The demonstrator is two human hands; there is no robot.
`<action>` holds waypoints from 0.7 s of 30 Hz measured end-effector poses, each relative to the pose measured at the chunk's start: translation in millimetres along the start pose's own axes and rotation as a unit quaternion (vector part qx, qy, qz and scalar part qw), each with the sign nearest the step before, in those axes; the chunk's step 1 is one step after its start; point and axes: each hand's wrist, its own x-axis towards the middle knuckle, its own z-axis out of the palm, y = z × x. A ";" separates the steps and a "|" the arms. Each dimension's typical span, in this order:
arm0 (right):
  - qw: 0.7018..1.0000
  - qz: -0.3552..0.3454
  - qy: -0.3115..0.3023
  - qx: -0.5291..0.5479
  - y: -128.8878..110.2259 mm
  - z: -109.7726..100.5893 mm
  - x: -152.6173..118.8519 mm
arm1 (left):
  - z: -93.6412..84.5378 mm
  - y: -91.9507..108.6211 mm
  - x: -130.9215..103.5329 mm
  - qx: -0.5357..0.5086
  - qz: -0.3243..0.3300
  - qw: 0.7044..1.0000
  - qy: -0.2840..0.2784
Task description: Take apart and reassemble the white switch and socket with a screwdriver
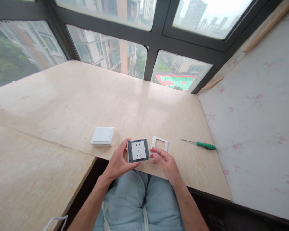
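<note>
My left hand (119,162) is closed around the left side of a wall socket (138,150), thumb along its lower edge. The socket has a white face with several slots and a bare dark grey frame, tilted up toward me above the counter's front edge. Close to its right edge, my right hand (167,163) has its fingers loosely bent and apart, with nothing visible in them. Whether a fingertip touches the socket I cannot tell. Just behind that hand lies a white cover frame (165,146), its lower part hidden by the fingers.
A white wall switch (102,135) sits on the stone counter (125,106) left of the socket. To the right lies a screwdriver (204,145) with a green handle, near the papered wall (260,128). Dark-framed windows (154,41) stand behind. A white cable (56,218) shows at lower left.
</note>
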 end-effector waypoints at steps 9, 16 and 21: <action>0.912 -0.070 0.258 -0.312 -30.6 -133.2 20.6 | -5.9 -9.1 11.3 0.158 0.073 0.985 0.007; 0.753 0.068 0.221 -0.616 -28.4 -211.8 38.6 | -5.1 -12.4 13.4 0.169 0.064 0.984 -0.001; 0.751 0.107 0.196 -0.621 -19.6 -225.1 45.4 | -7.7 -15.8 17.6 0.159 0.049 0.986 -0.010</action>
